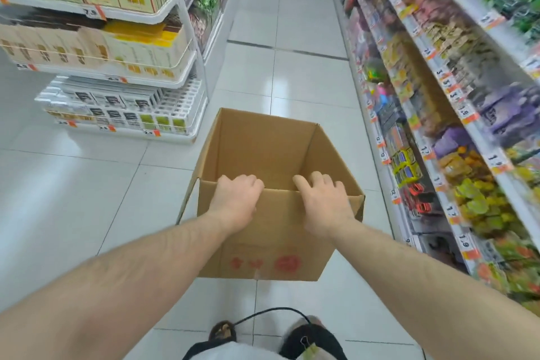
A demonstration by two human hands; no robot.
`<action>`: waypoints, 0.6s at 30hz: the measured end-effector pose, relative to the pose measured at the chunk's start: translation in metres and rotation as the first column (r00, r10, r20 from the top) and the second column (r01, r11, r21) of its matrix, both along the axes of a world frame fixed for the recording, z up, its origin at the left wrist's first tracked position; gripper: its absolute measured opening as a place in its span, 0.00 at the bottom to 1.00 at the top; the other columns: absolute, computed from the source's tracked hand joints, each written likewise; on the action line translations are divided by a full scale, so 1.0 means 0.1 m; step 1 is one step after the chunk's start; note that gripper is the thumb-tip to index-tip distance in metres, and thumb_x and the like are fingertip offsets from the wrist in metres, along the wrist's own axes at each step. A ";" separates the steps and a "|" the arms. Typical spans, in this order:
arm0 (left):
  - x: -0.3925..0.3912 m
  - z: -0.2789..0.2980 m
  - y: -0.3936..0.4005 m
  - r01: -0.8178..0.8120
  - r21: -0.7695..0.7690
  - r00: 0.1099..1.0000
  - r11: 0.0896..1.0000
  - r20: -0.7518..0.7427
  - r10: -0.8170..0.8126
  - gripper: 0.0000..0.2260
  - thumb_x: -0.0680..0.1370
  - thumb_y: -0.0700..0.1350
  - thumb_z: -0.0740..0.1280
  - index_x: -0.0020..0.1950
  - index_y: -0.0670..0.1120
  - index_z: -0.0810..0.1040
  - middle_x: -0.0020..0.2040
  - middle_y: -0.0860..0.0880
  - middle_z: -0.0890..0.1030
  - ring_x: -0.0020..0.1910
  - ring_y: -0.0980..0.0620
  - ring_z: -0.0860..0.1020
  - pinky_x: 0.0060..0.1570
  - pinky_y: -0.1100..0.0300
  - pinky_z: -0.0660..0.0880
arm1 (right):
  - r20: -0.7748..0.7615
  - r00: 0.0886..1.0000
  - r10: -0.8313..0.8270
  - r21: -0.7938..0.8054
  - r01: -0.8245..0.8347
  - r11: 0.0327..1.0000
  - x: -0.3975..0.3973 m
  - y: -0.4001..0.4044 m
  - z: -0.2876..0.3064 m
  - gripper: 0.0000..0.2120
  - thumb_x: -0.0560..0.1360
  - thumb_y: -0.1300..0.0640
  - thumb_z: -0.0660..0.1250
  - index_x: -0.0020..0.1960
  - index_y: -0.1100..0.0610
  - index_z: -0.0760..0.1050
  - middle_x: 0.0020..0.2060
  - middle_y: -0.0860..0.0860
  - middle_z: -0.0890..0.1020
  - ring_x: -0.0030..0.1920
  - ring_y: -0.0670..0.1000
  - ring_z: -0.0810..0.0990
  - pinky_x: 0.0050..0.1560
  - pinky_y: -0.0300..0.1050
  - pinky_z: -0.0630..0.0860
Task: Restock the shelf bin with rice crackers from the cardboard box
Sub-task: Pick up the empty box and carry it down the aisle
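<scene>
An open brown cardboard box (263,149) with red print on its near side hangs in front of me above the tiled aisle floor. As far as its inside shows, it holds nothing; no rice crackers are visible in it. My left hand (236,199) grips the near top edge on the left, fingers hooked over the rim into the box. My right hand (324,202) grips the same edge further right, its fingers curled over the rim too. No shelf bin can be picked out among the blurred shelves.
Shelves of packaged snacks with price tags (455,114) line the right side. An end display of boxed goods (111,47) stands at the left. The white tiled aisle (286,23) runs straight ahead. My feet (225,330) and a black cable show below.
</scene>
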State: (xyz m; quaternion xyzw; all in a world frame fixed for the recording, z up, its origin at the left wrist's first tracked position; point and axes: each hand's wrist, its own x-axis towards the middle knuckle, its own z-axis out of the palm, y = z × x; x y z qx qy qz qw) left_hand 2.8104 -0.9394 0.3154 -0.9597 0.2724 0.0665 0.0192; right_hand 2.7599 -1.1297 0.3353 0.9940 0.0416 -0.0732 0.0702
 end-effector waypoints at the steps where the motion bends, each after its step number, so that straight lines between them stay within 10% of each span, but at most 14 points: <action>1: 0.21 0.00 -0.03 0.003 0.005 1.000 1.000 -0.002 -0.003 0.11 0.79 0.45 0.64 0.61 0.49 0.70 0.57 0.51 0.73 0.58 0.49 0.72 0.51 0.51 0.68 | -0.014 1.000 -0.014 -0.008 0.014 1.000 0.20 0.00 -0.04 0.36 0.65 0.58 0.72 0.68 0.49 0.59 0.58 0.53 0.69 0.58 0.57 0.70 0.52 0.52 0.68; 18: 4.15 -0.46 -0.93 -0.073 0.095 0.990 0.993 -0.115 0.083 0.12 0.78 0.43 0.66 0.60 0.48 0.70 0.57 0.49 0.74 0.57 0.48 0.72 0.47 0.52 0.66 | -0.119 0.993 0.021 0.100 -0.009 0.995 4.28 -0.96 -0.68 0.18 0.69 0.64 0.65 0.57 0.54 0.67 0.56 0.52 0.75 0.57 0.55 0.72 0.50 0.47 0.66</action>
